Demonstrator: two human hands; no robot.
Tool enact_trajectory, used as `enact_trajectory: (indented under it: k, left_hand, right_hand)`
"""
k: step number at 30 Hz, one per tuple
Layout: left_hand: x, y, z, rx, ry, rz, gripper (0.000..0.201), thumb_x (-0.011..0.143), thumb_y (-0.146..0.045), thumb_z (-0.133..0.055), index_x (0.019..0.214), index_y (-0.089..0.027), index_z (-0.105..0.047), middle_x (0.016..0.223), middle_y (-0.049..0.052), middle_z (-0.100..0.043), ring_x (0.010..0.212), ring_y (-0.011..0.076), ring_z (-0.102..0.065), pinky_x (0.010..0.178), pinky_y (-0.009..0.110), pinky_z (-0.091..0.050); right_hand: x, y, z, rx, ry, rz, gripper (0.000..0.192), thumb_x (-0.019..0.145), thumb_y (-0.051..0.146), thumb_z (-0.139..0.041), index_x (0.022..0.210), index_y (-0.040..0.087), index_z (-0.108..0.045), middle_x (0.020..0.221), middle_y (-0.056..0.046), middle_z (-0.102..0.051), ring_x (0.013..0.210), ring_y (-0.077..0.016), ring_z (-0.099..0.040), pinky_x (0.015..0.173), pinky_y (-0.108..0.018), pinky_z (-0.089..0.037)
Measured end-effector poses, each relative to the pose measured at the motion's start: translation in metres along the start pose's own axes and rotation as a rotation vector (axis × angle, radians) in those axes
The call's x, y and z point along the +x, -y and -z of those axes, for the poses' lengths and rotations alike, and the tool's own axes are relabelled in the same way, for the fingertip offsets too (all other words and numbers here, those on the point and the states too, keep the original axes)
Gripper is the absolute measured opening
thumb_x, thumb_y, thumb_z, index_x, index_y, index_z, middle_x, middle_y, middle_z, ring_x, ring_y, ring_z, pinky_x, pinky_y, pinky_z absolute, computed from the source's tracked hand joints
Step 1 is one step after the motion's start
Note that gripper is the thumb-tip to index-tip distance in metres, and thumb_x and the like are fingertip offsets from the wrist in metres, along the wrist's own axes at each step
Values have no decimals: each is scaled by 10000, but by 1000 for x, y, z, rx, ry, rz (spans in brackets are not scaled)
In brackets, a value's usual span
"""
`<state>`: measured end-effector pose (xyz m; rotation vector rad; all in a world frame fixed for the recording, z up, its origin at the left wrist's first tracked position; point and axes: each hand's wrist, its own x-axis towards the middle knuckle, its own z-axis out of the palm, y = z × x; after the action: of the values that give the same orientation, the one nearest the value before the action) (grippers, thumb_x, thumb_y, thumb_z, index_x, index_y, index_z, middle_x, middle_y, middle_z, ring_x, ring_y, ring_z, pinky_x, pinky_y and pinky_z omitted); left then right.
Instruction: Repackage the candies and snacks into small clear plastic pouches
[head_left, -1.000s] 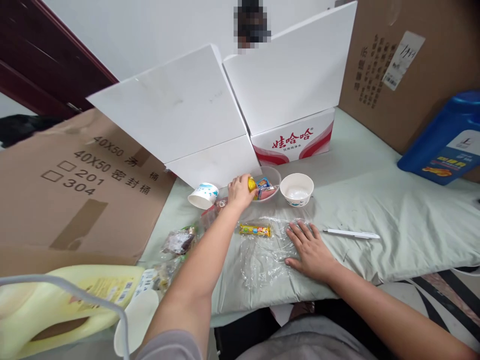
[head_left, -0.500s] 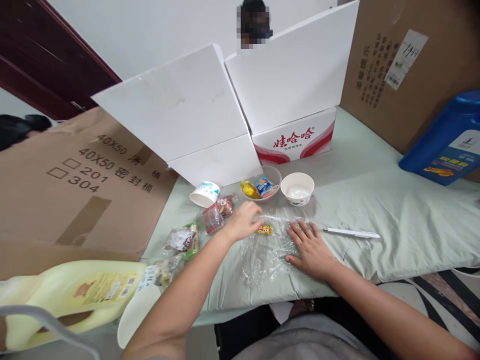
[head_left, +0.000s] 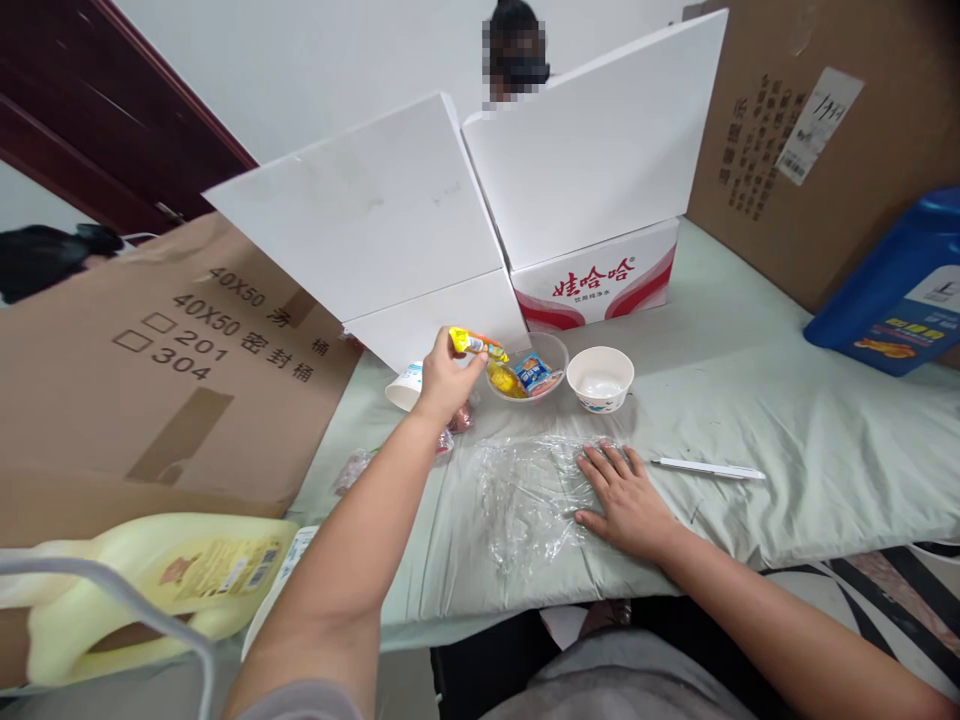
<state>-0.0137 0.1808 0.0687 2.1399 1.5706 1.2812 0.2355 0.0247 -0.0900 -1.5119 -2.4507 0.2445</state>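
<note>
My left hand [head_left: 448, 380] is closed on a small yellow-and-orange wrapped candy [head_left: 478, 344], held up at the left side of a clear bowl [head_left: 553, 345]. Inside that bowl lie a yellow packet [head_left: 505, 380] and a blue packet [head_left: 533, 372]. My right hand [head_left: 622, 500] rests flat, fingers spread, on the right edge of a crinkled sheet of clear plastic film [head_left: 525, 500]. A white paper bowl [head_left: 601, 382] stands right of the clear one. Behind my left hand a tipped paper cup [head_left: 403, 387] is partly hidden, as are reddish packets [head_left: 461, 415] under my wrist.
A white pen [head_left: 709, 468] lies right of my right hand. White boards [head_left: 360, 220] and a red-and-white carton [head_left: 600, 285] stand at the back, a person's head above them. Brown cartons [head_left: 247, 400], a blue bottle [head_left: 892, 290] and a pale yellow jug [head_left: 172, 590] flank the cloth.
My left hand has picked the yellow candy up from the film and carried it away from me, up beside the clear bowl. My right hand stays pressed on the film.
</note>
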Motion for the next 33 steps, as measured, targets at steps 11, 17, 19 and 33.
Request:
enact_trajectory:
  k: [11,17,19,33]
  left_hand:
    - [25,52,-36,151,-81,283,440,650,-43,-502,1060,-202,-488,1073,71,-597,953,176,-597,857,340,-502]
    - [-87,12,-38,200,172,-234,206,799,-118,-450,921,-200,-595,966,67,-632,988,204,-596,918,360,-486]
    - [-135,-1,-50,190,463,-350,255,845,-128,-430,987,-193,-631,1015,69,-666,1024,197,-606,951,357,-479]
    - [-226,2,-41,476,713,-307,574,932,-376,-485,1477,-251,-356,1584,74,-271,1478,309,-160,1178,564,-129]
  right_hand:
    - [0,-2,-2,5,-21,10,748,887,668,-390,1459,185,-413,1532,-120,-372,1426,-352,-242,1138,-558,-127]
    - [2,-2,0,4,-3,-5,769,887,671,-393,1456,154,-412,1538,-130,-359,1429,-348,-239,1144,-553,-117]
    - [1,-1,0,-4,10,0,787,887,678,-383,1466,144,-396,1550,-131,-335,1438,-352,-216,1146,-556,-108]
    - [-12,-17,58,-42,-87,-314,413,957,376,-428,1223,116,-608,1175,-165,-659,1074,-328,-580,891,-467,-441]
